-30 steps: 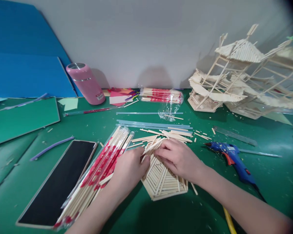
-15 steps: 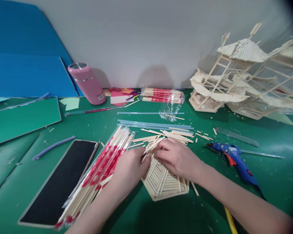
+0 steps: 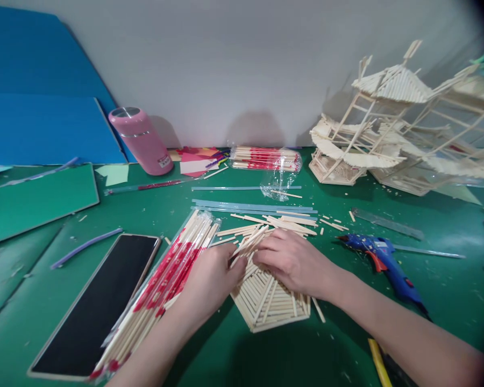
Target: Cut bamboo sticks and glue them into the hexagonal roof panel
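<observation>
Okay, stick panel lay on the desk, its 6 o'clock edge facing green surface. Wrapped chopsticks bounded it at 9 o'clock, loose sticks at 12, glue gun well apart at 3. Left hand: fingers pinched on thin sticks at the panel's 11. Right hand: fingers bent, bunched, tips hidden; couldn't tell grip. Both angled in backs up, from 8 and 4.
</observation>
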`<control>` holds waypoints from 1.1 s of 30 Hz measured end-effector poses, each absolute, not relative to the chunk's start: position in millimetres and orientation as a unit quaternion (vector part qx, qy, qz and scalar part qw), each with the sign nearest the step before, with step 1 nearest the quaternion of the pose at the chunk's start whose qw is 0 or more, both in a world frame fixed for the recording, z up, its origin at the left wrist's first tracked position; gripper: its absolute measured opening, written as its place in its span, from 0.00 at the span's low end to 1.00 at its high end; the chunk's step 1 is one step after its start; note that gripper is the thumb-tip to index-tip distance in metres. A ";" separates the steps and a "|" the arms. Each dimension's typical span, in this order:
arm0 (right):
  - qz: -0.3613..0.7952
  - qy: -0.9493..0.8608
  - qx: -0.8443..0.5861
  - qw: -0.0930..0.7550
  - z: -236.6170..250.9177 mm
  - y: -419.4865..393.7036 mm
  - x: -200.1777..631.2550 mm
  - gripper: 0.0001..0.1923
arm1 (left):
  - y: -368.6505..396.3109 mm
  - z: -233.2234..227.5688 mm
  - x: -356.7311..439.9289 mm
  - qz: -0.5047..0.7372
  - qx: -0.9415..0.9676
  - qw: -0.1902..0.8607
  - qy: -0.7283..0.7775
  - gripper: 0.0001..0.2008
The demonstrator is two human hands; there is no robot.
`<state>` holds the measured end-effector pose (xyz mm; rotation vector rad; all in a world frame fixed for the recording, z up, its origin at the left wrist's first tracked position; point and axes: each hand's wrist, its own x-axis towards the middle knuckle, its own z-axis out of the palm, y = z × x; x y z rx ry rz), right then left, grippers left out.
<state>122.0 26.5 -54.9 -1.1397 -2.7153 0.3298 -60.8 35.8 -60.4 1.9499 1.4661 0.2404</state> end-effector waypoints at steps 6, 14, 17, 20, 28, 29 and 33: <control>0.128 -0.909 -0.383 0.101 -52.7 24.8 123.5 0.09 | 39.0 -64.6 -64.5 0.119 0.739 0.374 0.547 0.14; 0.160 -0.896 -0.390 0.138 -54.3 18.7 123.9 0.09 | 40.7 -58.7 -64.2 0.153 0.702 0.416 0.558 0.14; 0.156 -0.890 -0.399 0.154 -57.6 17.4 123.3 0.11 | 41.2 -56.8 -63.9 0.150 0.695 0.424 0.561 0.15; 0.145 -0.884 -0.412 0.165 -61.8 18.1 121.5 0.12 | 41.8 -56.8 -63.9 0.138 0.693 0.435 0.559 0.15; 0.111 -0.886 -0.430 0.130 -61.3 25.7 112.2 0.11 | 40.6 -62.8 -64.7 0.140 0.700 0.437 0.547 0.15; 0.108 -0.887 -0.432 0.125 -60.7 26.5 111.9 0.11 | 40.3 -62.8 -64.5 0.141 0.702 0.435 0.545 0.15; 0.105 -0.887 -0.435 0.116 -60.7 27.8 113.2 0.10 | 39.6 -63.6 -64.4 0.138 0.710 0.431 0.540 0.15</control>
